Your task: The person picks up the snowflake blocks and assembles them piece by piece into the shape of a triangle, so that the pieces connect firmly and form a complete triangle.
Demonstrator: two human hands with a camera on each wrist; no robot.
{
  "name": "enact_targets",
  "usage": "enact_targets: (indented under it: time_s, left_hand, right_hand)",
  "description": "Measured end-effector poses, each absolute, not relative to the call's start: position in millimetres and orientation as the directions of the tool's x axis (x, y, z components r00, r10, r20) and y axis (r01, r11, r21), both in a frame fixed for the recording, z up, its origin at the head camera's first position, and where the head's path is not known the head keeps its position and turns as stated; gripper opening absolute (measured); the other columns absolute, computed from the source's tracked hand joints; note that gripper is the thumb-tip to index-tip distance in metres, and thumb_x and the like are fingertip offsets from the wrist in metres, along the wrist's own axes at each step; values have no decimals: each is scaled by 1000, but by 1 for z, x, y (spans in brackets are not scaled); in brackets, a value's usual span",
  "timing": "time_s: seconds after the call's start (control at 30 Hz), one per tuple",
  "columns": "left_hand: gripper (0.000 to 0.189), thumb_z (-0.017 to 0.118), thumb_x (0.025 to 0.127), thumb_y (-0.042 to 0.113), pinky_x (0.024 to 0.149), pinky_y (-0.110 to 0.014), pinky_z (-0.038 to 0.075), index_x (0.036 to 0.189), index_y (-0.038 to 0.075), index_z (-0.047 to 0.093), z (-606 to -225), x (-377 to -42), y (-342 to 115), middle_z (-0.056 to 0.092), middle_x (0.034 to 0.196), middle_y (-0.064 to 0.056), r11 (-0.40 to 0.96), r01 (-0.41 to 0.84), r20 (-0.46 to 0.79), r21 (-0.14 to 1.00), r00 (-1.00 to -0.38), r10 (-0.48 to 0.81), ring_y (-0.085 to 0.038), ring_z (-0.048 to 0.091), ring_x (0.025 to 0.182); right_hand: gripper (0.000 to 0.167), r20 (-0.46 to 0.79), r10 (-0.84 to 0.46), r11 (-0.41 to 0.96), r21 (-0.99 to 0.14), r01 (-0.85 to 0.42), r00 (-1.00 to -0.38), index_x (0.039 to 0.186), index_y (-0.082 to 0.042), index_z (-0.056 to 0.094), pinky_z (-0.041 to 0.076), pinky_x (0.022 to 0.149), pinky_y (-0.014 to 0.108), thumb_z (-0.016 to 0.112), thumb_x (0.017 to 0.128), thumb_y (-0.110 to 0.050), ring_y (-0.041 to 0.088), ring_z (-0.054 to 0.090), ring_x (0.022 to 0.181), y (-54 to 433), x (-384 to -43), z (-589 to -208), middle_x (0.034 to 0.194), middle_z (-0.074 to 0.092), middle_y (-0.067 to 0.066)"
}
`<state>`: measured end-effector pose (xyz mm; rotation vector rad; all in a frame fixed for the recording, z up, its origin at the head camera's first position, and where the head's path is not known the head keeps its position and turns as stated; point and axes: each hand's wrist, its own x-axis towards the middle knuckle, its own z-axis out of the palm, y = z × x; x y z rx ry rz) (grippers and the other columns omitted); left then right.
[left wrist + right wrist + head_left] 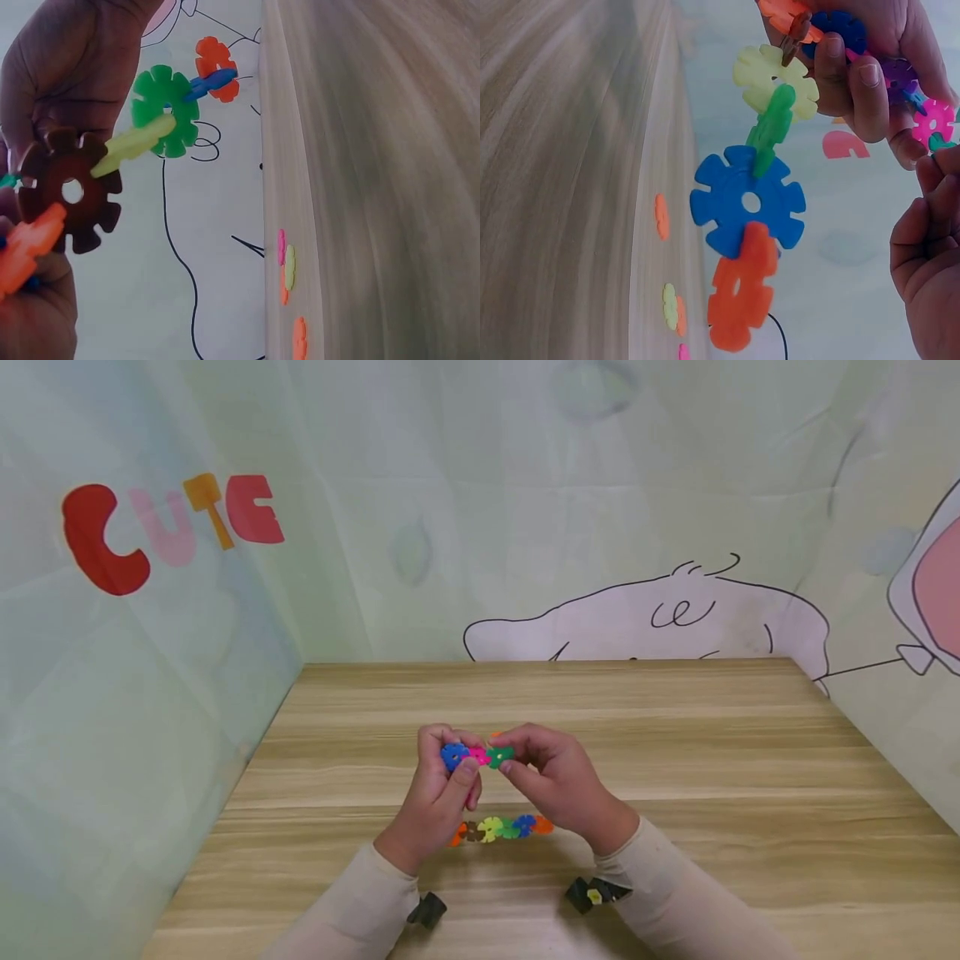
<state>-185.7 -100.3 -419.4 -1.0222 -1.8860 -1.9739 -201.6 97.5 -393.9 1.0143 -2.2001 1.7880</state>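
My left hand [435, 789] holds a string of interlocking flower-shaped plastic discs, with a blue disc [453, 757] and a pink disc [477, 757] at its fingers. Between its thumb and fingers, my right hand [558, 770] pinches a green disc [501, 757] against the pink one. Whether those two are locked together I cannot tell. From the left hand the string runs rightward below both hands: an orange disc [28, 251], a brown disc [71, 191], a yellow disc [775, 79], another green disc [165, 109], another blue disc [746, 202] and an orange end disc [739, 300]. A purple disc [898, 79] shows among the left fingers.
Several loose discs lie on the wooden table [645, 702] beyond the hands, among them an orange disc [661, 216], a yellow disc [290, 266] and a pink disc [281, 246]. A printed curtain [420, 485] stands behind and beside the table. Black straps [596, 893] hang at both wrists.
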Motion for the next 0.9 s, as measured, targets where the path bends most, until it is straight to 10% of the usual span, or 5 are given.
enact_targets:
  time_s: [0.43, 0.67, 0.9]
  left_hand:
    - [20, 38, 111, -1, 50, -25, 46, 115, -6, 19, -416, -185, -102, 46, 120, -16, -109, 571, 576, 814, -769, 275, -21, 45, 56]
    - [22, 40, 111, 1, 50, -22, 46, 115, -6, 19, -409, -187, -110, 49, 121, -9, -115, 543, 555, 831, -808, 195, -21, 45, 54]
    - [21, 38, 111, 1, 44, -24, 41, 115, -7, 18, -406, -187, -112, 52, 118, -8, -145, 529, 549, 836, -809, 211, -21, 46, 51]
  right_hand:
    - [28, 523, -469, 162, -742, -651, -712, 127, -8, 73, 55, 66, 29, 70, 100, -4, 15, 59, 74, 96, -206, -388, 98, 74, 5]
    - [39, 246, -523, 82, -938, -336, -816, 149, -6, 51, 56, 80, 29, 49, 110, -12, 27, 61, 86, 105, -224, -400, 119, 65, 17]
    - [47, -43, -640, 82, -997, -12, -768, 153, 2, 40, 57, 82, 32, 37, 114, -25, 21, 62, 85, 103, -235, -421, 149, 54, 31]
